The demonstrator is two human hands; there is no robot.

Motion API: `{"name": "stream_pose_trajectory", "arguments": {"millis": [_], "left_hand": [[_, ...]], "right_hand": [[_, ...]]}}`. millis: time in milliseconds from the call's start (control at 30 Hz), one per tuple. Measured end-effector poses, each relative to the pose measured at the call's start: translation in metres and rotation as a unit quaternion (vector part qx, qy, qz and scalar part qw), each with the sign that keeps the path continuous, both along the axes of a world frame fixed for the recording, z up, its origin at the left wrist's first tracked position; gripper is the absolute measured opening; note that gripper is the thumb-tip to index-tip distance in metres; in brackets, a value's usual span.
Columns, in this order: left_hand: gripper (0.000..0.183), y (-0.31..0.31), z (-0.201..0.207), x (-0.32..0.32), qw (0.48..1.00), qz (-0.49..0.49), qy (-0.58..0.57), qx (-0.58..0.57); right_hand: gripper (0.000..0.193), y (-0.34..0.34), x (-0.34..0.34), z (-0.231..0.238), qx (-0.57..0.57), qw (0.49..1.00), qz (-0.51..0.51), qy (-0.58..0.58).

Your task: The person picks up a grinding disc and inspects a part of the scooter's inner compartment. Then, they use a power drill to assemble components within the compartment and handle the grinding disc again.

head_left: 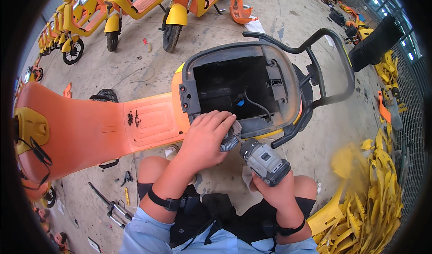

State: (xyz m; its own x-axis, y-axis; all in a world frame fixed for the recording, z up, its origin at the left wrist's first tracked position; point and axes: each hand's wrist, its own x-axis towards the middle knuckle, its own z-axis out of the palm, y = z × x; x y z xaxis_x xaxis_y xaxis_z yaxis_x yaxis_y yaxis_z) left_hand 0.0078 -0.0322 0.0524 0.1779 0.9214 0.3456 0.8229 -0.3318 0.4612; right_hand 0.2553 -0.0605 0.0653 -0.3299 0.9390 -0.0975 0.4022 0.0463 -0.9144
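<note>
An orange electric scooter (105,119) stretches across in front of me, its black storage compartment (216,76) uncovered, with a loose cable and a blue bit inside. My left hand (206,134) curls over the compartment's near edge. Under its fingers is a round grey part with a ridged side (230,139); its kind does not show clearly. In my right hand (278,188) is a grey cordless drill (266,161), gripped by the handle. The drill's nose points up and left, close beside the ridged part. Several dark screws (134,118) lie on the orange footboard.
A black tubular rack (330,98) juts from the scooter's right end. Yellow panels (360,200) are heaped at the lower right. Yellow and orange scooters (175,15) stand in a row behind. An orange shell (240,11) and a metal fork (110,204) lie on the floor.
</note>
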Motion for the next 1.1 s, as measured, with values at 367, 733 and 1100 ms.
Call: {"name": "stream_pose_trajectory", "arguments": {"millis": [367,733,1100], "left_hand": [[0.067,-0.005,-0.001,-0.013,0.999,-0.040,-0.013,0.001],[0.070,-0.008,0.005,-0.026,0.997,-0.077,0.000,-0.024],[0.064,-0.006,0.005,-0.029,0.995,-0.092,-0.040,-0.028]], "right_hand": [[0.042,0.009,0.008,-0.025,-0.063,0.992,0.046,0.104],[0.048,0.009,0.004,-0.031,-0.316,0.906,0.004,0.280],[0.041,0.011,0.000,-0.037,-0.295,0.914,0.000,0.278]]}}
